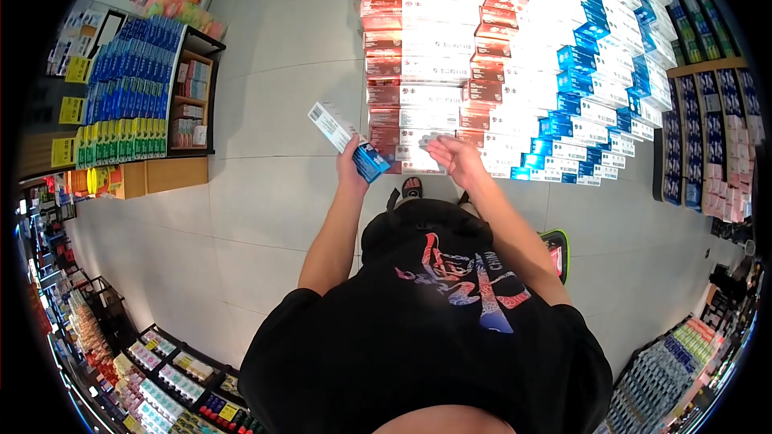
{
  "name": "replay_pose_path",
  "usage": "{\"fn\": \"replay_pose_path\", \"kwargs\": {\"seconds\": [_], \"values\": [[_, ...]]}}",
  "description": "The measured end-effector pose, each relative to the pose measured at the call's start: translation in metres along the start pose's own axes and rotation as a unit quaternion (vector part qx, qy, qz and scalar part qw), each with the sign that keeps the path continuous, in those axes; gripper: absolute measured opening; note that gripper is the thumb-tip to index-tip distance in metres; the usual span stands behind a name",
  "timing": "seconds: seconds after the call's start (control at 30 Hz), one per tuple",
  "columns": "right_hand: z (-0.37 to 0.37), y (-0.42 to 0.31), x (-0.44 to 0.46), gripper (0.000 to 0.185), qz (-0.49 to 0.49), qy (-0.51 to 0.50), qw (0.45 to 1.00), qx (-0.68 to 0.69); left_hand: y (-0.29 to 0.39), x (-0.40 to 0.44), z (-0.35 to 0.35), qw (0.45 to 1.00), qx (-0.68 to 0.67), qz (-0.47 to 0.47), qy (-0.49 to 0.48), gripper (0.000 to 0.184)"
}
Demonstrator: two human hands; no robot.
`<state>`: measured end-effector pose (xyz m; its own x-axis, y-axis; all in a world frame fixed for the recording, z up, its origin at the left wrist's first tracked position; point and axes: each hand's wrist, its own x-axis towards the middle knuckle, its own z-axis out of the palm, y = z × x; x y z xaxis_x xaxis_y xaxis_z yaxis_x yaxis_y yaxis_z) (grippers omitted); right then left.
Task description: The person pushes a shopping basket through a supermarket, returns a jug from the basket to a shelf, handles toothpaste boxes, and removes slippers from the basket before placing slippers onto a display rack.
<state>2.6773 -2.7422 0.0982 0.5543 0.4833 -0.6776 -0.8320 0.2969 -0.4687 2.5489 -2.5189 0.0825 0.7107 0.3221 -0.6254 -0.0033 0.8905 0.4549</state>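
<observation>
A blue and white toothpaste box (331, 130) is gripped in my left hand (351, 162), tilted, with its barcode end pointing up and left. My right hand (457, 159) is raised in front of the stacked boxes, its fingers stretched out and apart, with no box in it. Just beyond both hands stands a large stepped display of cartons: red and white toothpaste boxes (434, 95) on the left side, blue and white toothpaste boxes (575, 104) on the right.
A shelf unit (193, 100) with rows of blue, green and yellow boxes stands to the left. Another rack (696, 133) is at the right. Behind my right side a green-rimmed basket (556, 253) rests on the tiled floor (273, 217). More stocked shelves (185, 378) lie at the lower left.
</observation>
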Motion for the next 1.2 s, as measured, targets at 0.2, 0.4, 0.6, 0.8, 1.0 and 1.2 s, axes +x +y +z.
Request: {"fn": "replay_pose_path", "kwargs": {"seconds": [0.2, 0.4, 0.6, 0.8, 1.0, 1.2], "values": [[-0.004, -0.010, -0.058, 0.043, -0.013, -0.103, 0.978, -0.179, -0.001, -0.049, 0.040, 0.968, 0.221, 0.095, -0.067, 0.040], [-0.016, -0.034, -0.095, 0.055, -0.144, -0.086, 0.970, -0.177, -0.047, -0.047, 0.133, 0.788, 0.552, 0.090, -0.259, 0.058], [-0.093, -0.052, -0.127, 0.058, -0.215, 0.024, 0.973, -0.083, -0.134, -0.031, 0.188, 0.627, 0.664, 0.078, -0.400, 0.071], [-0.178, -0.067, -0.167, 0.052, -0.210, 0.150, 0.961, 0.101, -0.212, -0.011, 0.205, 0.601, 0.662, -0.009, -0.448, 0.061], [-0.262, -0.109, -0.177, 0.056, -0.249, 0.228, 0.932, 0.130, -0.280, -0.007, 0.239, 0.810, 0.464, -0.261, -0.246, 0.044], [-0.355, -0.206, -0.174, 0.053, -0.310, 0.246, 0.909, 0.128, -0.362, -0.007, 0.297, 0.872, 0.342, -0.293, -0.194, 0.049]]}}
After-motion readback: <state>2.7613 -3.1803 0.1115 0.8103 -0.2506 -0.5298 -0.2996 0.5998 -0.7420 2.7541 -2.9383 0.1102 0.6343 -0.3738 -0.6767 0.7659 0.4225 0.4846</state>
